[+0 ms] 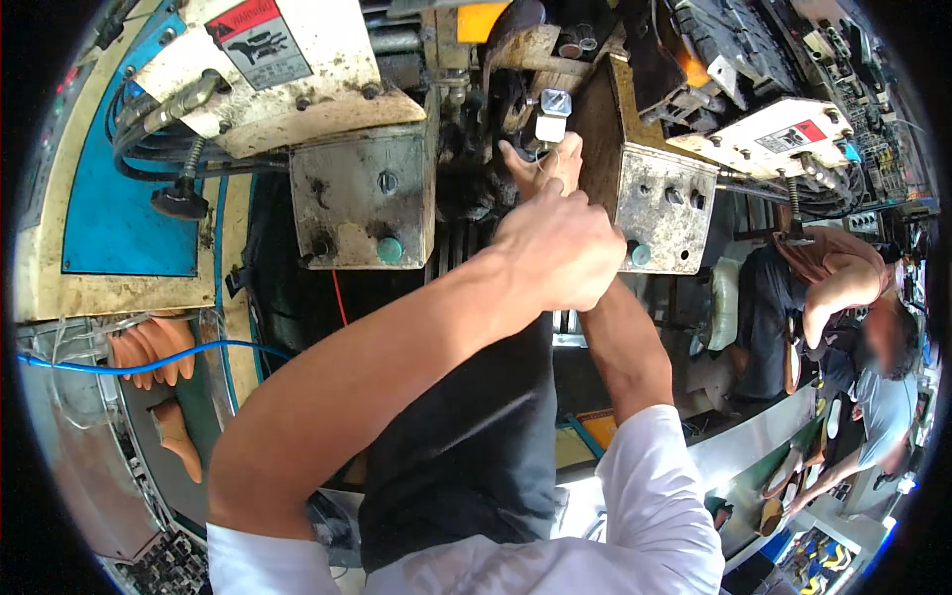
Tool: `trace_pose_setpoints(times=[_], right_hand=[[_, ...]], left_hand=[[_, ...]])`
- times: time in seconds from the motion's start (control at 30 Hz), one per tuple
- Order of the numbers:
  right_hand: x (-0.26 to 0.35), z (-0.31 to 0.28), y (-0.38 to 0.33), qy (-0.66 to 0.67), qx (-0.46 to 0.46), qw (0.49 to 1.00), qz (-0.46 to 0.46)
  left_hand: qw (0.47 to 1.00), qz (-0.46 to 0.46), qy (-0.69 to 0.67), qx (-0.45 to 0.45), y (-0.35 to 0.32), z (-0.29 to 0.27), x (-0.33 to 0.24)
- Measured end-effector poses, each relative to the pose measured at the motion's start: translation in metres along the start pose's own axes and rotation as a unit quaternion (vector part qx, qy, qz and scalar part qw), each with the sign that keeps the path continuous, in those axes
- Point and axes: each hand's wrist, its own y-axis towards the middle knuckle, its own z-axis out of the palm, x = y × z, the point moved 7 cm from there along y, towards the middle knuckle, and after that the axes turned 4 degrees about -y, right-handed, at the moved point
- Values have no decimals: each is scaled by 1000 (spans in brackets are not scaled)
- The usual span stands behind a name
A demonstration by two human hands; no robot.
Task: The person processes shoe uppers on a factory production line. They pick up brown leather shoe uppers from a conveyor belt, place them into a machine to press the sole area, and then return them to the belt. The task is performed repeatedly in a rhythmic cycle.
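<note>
My left hand is closed, its knuckles up and fingers curled under. Whatever it may grip is hidden. It lies across my right wrist, covering part of my right hand. That hand reaches farther forward between two machine housings, its thumb spread away from the fingers. Its fingertips are beside a small whitish block-like piece with a metal top; whether they touch it is unclear. A thin pale strand loops near these fingers. The left grimy control box and the right control box flank my hands, each with a green button.
A black knob hangs by the left machine's hoses. Several orange-brown shoe lasts lie at the left, below a blue hose. Two people work at the right; shoes lie near them. Dark cloth covers my lap.
</note>
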Motion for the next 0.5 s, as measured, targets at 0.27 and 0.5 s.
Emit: trace_pose_setpoints(times=[0.27,0.5], right_hand=[[-13,3,10,182,171,968,14],[6,-8,5,86,109,986,-90]], left_hand=[[1000,-4,3,14,-6,-3,2],[999,6,21,23,0,3,1]])
